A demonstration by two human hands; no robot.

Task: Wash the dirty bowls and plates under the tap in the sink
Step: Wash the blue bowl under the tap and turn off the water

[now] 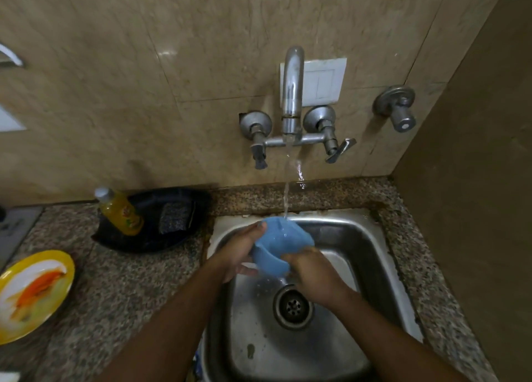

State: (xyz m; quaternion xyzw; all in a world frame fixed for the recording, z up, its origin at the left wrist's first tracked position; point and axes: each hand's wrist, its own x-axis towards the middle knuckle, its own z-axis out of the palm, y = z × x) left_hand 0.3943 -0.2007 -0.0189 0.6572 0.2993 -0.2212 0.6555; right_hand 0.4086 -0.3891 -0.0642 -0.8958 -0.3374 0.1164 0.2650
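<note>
Two bare hands hold a light-blue plastic bowl (pixel 280 242) over the far half of a square stainless-steel sink (pixel 371 249), above and just beyond its round drain (pixel 293 307). The left hand (pixel 240 250) grips the bowl's left side, thumb curled over the rim near the top. The right hand (pixel 312 275) clasps the bowl's near lower edge, its fingers wrapped round it and mostly hidden. The bowl is tilted, and a thin stream of water (pixel 286 197) from the curved chrome wall tap (pixel 292 93) strikes its far edge. Droplets scatter below the bowl.

On the speckled granite counter (pixel 123 289), left of the sink, a black oval tray (pixel 152 220) sits against the back edge; it carries a yellow bottle with a grey cap (pixel 119 210) and a dark scouring pad (pixel 174 217). Near the counter's left edge lies a yellow-rimmed plate smeared with orange residue (pixel 31 295). A white switch plate (pixel 324 82) is fixed to the beige tiled wall behind the tap, and a separate chrome valve (pixel 398 108) projects to its right.
</note>
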